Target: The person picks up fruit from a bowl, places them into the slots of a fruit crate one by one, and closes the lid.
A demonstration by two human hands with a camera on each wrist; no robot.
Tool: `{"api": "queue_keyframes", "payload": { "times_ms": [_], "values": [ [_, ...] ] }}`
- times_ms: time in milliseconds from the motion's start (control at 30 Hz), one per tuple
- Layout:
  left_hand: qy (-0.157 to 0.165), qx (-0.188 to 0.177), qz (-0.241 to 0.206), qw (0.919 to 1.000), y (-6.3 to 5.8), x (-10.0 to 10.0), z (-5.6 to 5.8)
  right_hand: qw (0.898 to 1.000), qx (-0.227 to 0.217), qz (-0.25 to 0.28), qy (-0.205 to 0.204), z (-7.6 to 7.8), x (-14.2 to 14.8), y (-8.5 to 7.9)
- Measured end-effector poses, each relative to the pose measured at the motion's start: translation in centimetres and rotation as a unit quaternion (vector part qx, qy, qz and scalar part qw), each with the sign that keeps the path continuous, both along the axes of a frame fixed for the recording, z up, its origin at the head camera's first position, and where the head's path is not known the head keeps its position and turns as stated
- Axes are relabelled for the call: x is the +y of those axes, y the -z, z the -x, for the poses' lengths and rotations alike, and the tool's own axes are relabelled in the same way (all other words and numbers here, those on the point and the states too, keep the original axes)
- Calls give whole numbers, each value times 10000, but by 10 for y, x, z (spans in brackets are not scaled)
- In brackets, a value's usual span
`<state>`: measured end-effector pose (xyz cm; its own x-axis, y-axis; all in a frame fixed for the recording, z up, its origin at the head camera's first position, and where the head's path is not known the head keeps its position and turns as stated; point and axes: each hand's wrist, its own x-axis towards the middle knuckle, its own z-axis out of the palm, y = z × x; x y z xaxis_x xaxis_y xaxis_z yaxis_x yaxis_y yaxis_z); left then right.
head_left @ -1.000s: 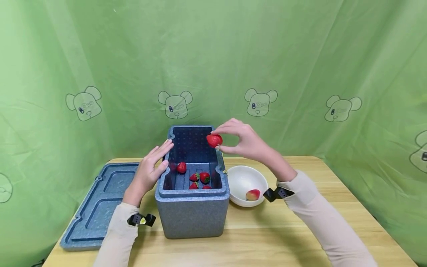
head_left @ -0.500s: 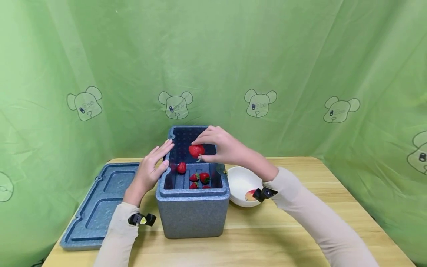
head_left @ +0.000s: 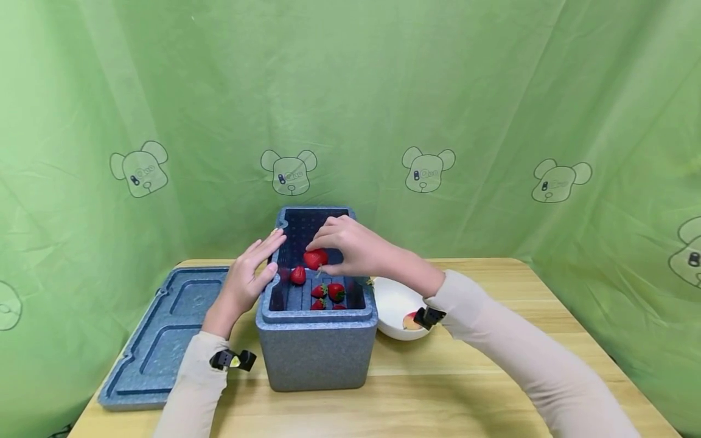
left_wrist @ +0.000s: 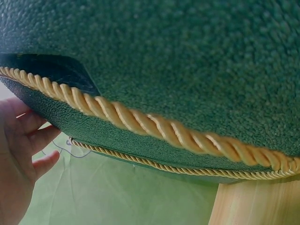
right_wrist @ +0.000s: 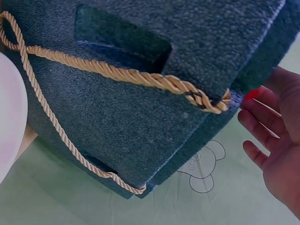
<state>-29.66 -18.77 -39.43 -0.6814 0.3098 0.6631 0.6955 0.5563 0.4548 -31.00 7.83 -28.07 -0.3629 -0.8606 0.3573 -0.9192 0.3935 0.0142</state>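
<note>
In the head view my right hand [head_left: 353, 246] pinches a red strawberry [head_left: 315, 259] between thumb and fingers, inside the opening of a grey-blue foam box [head_left: 316, 359]. Several more strawberries lie on the box floor, one of them a strawberry [head_left: 298, 275] by the left wall. My left hand [head_left: 247, 281] rests with straight fingers on the box's left rim. The left wrist view shows that hand's fingers [left_wrist: 40, 136] at the box edge. In the right wrist view the box wall hides most of the held strawberry [right_wrist: 252, 94].
A white bowl [head_left: 391, 304] with a red-and-yellow fruit [head_left: 412, 320] in it stands right beside the box. The box lid [head_left: 175, 334] lies on the wooden table [head_left: 465, 383] at the left. Twisted gold rope [right_wrist: 108, 70] runs along the box's outer side.
My right hand has carried the strawberry left and down, from over the box's right rim into its opening. My left hand has stayed on the left rim.
</note>
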Motion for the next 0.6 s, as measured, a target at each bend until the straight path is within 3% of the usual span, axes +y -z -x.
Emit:
{"api": "queue_keyframes", "payload": {
  "times_ms": [600],
  "values": [
    [-13,-19,24,10000,0,-1,1,9998,94,116,138,10,-7,16]
  ]
}}
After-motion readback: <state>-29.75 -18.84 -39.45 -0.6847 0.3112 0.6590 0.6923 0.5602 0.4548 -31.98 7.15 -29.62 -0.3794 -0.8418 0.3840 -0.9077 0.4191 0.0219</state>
